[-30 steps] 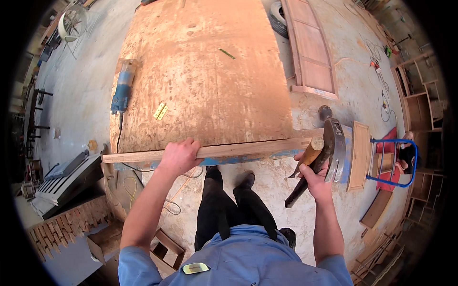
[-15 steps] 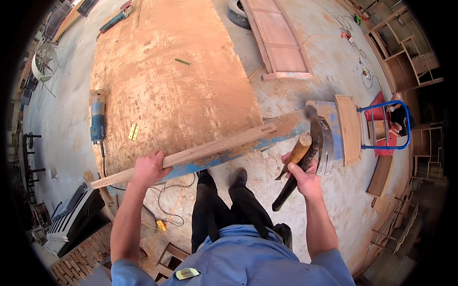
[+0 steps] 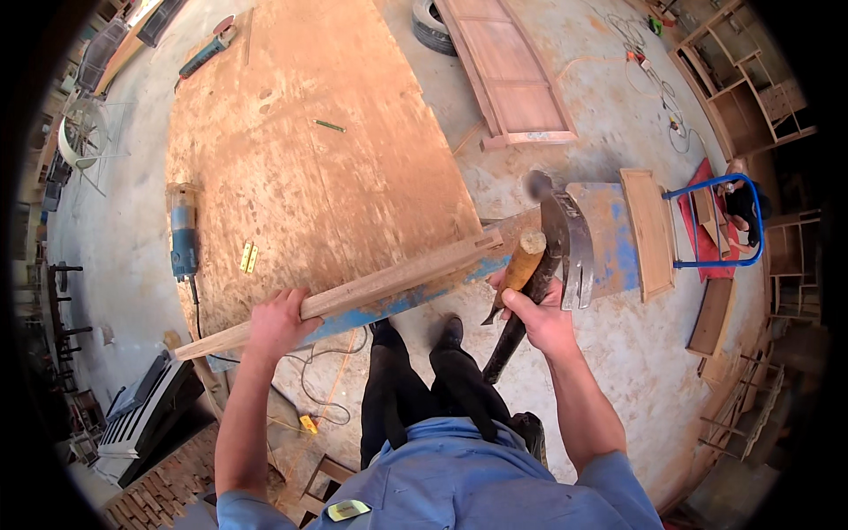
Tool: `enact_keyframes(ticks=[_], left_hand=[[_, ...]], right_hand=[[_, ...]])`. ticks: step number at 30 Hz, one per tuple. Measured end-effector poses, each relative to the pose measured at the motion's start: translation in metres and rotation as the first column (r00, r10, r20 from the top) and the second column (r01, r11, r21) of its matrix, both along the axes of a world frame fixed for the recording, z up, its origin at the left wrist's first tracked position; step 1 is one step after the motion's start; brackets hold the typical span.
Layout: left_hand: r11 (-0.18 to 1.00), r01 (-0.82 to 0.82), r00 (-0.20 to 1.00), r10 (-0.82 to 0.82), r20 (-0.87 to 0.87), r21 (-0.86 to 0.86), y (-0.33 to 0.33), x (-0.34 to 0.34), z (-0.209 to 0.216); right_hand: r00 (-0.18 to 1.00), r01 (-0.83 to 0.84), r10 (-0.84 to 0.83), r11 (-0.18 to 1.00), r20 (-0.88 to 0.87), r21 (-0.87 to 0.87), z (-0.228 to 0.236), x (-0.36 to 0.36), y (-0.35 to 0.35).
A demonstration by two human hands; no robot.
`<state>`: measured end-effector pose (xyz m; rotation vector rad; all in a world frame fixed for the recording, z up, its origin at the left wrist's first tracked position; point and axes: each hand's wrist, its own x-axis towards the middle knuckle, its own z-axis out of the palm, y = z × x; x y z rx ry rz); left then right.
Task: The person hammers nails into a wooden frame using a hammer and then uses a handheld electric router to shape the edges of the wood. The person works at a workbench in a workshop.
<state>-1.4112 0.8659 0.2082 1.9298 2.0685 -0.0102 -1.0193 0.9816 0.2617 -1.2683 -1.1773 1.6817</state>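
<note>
A long wooden bar (image 3: 397,281) lies along the near edge of the worktable (image 3: 291,177), with a small slot in its right end. My left hand (image 3: 281,325) is closed around the bar toward its left end. Both a claw hammer (image 3: 555,221) and a chisel (image 3: 525,258) are in my right hand (image 3: 543,322), just right of the bar's slotted end. The hammer's metal head points up and away, and its dark handle runs down toward my legs. The chisel's wooden handle end faces up, with the blade pointing down and left.
On the tabletop are a blue power tool (image 3: 183,234), yellow hinges (image 3: 249,257), a green pencil (image 3: 329,126) and an angle grinder (image 3: 208,55). A framed wooden panel (image 3: 512,75) lies beyond. Cords cross the floor by my feet. Another person (image 3: 744,212) is at far right, behind a blue-framed cart (image 3: 751,252).
My right hand has moved left with the hammer and chisel, closer to the slotted end of the bar. My left hand keeps its grip on the bar.
</note>
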Motion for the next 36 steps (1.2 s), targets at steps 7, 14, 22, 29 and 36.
enact_keyframes(ticks=[7,14,22,29,36], left_hand=[[0.889,0.04,0.972,-0.14,0.189,0.457,0.026,0.09,0.023],[0.986,-0.005,0.661,-0.122,0.741,0.166,0.04,0.184,0.019],[0.997,-0.001,0.647,-0.058,0.76,0.077,0.041,0.183,0.017],[0.824,-0.561,-0.023,0.074,0.997,-0.074,0.066,0.154,-0.008],[0.76,-0.649,0.146,0.069,0.987,0.043,0.074,0.171,-0.033]], right_hand=[[0.996,-0.08,0.078,0.996,-0.039,-0.038,0.005,-0.031,0.008],[0.958,-0.287,0.28,0.947,0.068,0.143,0.015,-0.049,0.004],[0.966,-0.251,0.26,0.914,0.017,0.318,0.03,-0.025,0.007],[0.959,-0.121,0.08,0.983,0.272,0.138,0.024,0.087,0.004],[0.854,-0.025,0.062,0.997,0.517,-0.079,-0.027,0.164,-0.055]])
